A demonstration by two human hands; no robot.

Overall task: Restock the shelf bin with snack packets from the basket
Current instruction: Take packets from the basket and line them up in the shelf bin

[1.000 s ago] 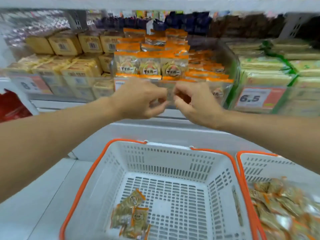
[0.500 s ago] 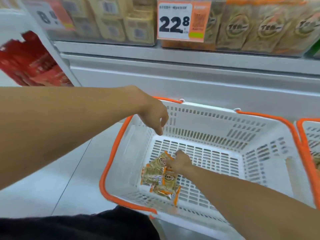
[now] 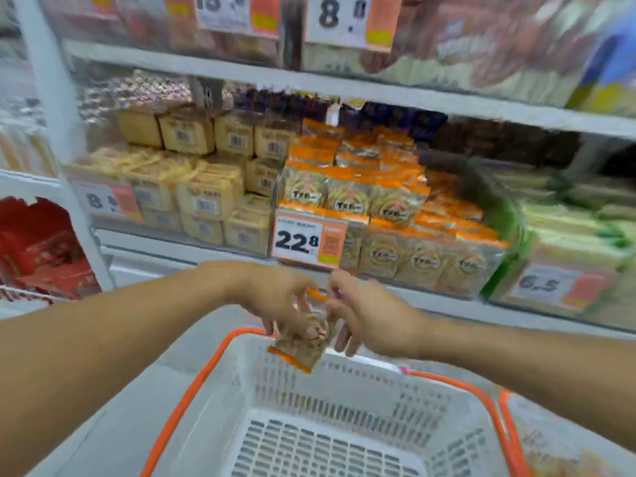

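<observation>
Both hands meet above the far rim of the white basket (image 3: 206, 383) with orange handles. Between them hangs a small stack of orange-edged snack packets (image 3: 303, 342). My left hand (image 3: 275, 301) holds the packets from the left, fingers curled around them. My right hand (image 3: 368, 311) pinches their upper right edge. The shelf bin (image 3: 389, 235), a clear bin full of the same orange packets with a 22.8 price tag (image 3: 309, 241), stands just behind and above the hands. The view is blurred.
Yellow boxed goods (image 3: 206, 197) fill the bin to the left, green packs (image 3: 568, 235) the bin to the right. A second basket (image 3: 550, 438) with packets shows at the lower right. Red goods (image 3: 41, 249) sit at far left. Another shelf runs overhead.
My right hand has come up out of the basket with packets, and my left hand has joined it. The view has swung from the basket floor up to the shelf.
</observation>
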